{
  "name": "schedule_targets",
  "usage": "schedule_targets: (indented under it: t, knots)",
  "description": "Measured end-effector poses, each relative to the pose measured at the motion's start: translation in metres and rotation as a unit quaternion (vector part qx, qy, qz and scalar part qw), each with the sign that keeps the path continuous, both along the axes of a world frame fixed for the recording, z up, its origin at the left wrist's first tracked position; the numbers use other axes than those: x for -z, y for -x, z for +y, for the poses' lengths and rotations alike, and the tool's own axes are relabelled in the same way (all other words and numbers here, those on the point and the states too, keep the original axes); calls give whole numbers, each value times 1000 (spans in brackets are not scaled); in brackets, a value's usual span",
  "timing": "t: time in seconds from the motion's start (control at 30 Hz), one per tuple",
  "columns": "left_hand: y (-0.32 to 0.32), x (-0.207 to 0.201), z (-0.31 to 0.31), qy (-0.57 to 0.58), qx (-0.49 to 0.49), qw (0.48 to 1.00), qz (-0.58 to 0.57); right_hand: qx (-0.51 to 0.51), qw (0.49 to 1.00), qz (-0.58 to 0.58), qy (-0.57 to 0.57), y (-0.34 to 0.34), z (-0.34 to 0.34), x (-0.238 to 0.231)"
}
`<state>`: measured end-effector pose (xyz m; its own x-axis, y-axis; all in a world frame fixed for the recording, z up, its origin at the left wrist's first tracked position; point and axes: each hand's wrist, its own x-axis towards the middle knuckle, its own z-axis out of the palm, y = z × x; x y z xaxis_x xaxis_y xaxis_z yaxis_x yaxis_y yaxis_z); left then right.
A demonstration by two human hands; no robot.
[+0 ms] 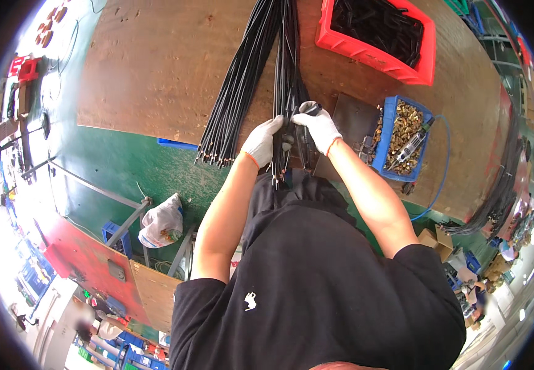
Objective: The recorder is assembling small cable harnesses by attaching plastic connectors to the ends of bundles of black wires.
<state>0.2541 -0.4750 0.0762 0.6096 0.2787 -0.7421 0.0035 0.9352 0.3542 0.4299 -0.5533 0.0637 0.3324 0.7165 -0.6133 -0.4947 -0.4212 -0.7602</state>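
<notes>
Head view. The left hand [262, 143], in a white knit glove with an orange cuff edge, is at the centre of the frame, its fingertips against the left side of the hanging bundle of thin black cables [286, 55]. Whether these fingers are clenched on a cable cannot be told; their undersides are hidden. The right hand [320, 127], gloved alike, is just to the right with its fingers curled, grasping a short black cylindrical piece [312, 110] that shows at the top of the glove. Its thumb side reaches to the right edge of the same bundle.

The bundle runs from the top edge of the frame down between the two hands. Its length continues above the grip; its lower ends emerge below it, near the person's black clothing. A second, splayed bundle of black cables with copper-coloured ends [239, 86] lies to the left, its lower ends near the left wrist.

Both bundles lie across a brown wooden tabletop [150, 68]. At upper right stands a red plastic crate [375, 57] filled with black pieces. Right of the right hand, well apart from it, is a blue plastic bin [389, 126] of brass-coloured fittings [407, 120], with a grey handheld tool [412, 147] lying across it.
</notes>
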Motion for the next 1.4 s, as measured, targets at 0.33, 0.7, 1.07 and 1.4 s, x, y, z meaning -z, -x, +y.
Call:
schedule_targets:
  t: [0.33, 0.7, 1.07, 1.4]
  knots:
    - [7, 36, 10, 30, 28, 998, 43, -147, 987, -51, 32, 2, -51, -27]
    - [-4, 12, 0, -63, 28, 996, 57, -280, 960, 10, 15, 1, -111, -57]
    - [-13, 10, -13, -105, -21, 992, 65, -340, 940, 11, 17, -4, -143, -65]
    - [-17, 3, -13, -82, -21, 994, 69, -262, 962, 67, 46, 2, -136, -73]
